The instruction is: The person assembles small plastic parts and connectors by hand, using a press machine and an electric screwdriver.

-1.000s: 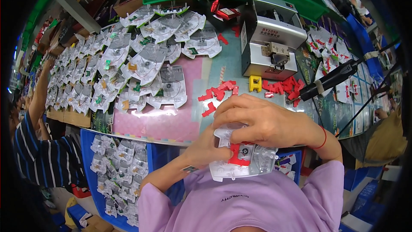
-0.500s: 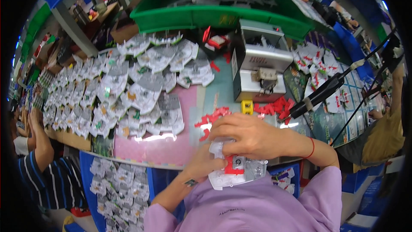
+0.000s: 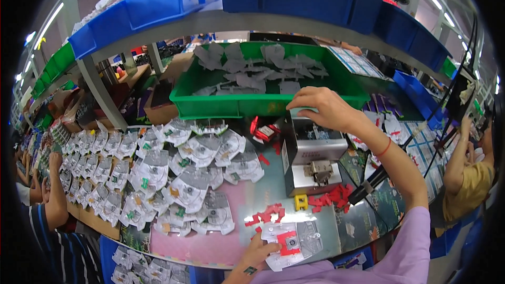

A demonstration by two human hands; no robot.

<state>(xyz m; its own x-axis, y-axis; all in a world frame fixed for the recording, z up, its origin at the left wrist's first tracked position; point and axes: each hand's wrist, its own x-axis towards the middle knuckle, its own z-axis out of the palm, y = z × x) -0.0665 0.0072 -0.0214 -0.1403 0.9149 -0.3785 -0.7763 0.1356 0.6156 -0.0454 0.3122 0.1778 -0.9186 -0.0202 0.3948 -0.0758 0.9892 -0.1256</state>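
Note:
My left hand (image 3: 258, 251) grips the left edge of a white plastic shell (image 3: 307, 237), held low before me. A red plastic piece (image 3: 287, 244) sits in the shell beside a round dark part. Farther off, my right hand (image 3: 327, 106) is at the top rear corner of a silver box-shaped machine (image 3: 319, 149), its fingers bent downward. Whatever those fingers hold, if anything, I cannot make out. Below the machine's front lie loose red pieces (image 3: 332, 198) and a small yellow block (image 3: 300, 202). More red pieces (image 3: 266, 214) lie just beyond the shell.
Many similar white shells (image 3: 202, 150) cover the table's left side. A green bin (image 3: 226, 106) of grey sheet parts stands behind the machine. Blue bins (image 3: 147, 8) sit on a shelf overhead. A black cabled tool (image 3: 363, 190) hangs at the right. Co-workers sit at both sides.
My right hand has left the shell and moved up and away to the machine's top. The left hand still holds the shell. The view has tilted upward, bringing the overhead shelf into sight.

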